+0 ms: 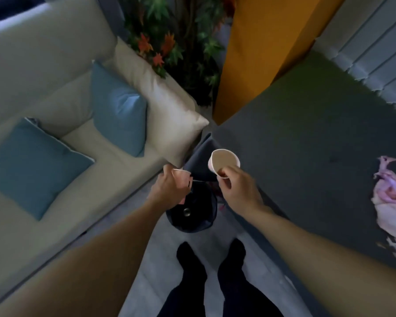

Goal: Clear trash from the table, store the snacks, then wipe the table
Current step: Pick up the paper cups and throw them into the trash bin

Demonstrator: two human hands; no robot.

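Item 1. White paper cup (224,162), empty as far as its inside shows.
- Location: in the air above the dark round waste bin (192,216), which stands on the floor between the cream sofa (55,92) and the dark grey counter (306,133).
- Holder: right hand (240,188), fingers (224,173) pinched round the cup's base end.
- Orientation: long axis near upright, leaning a little. The mouth faces up toward the camera, with the base low in the grip.
- Handling, as judged: very light, with thin walls that dent under pressure. It is stiffest at the rolled rim and the base ring, so hold it there and squeeze lightly.

Item 2. Pink crumpled paper item (181,176), probably a crushed cup.
- Location: over the bin's near-left edge.
- Holder: left hand (169,188), fingers curled round it.
- Orientation: its axis cannot be told, as the shape is collapsed and partly hidden.
- Handling, as judged: light and already deformed, so any grip serves.

Item 3. Pale pink crumpled soft heap (389,202), lying on the counter at far right, well apart from both hands. Whether it is cloth or bag cannot be told. Probably limp; gather it by a bunched handful.

Step in hand, as judged: trash disposal, with both pieces placed for release into the bin.
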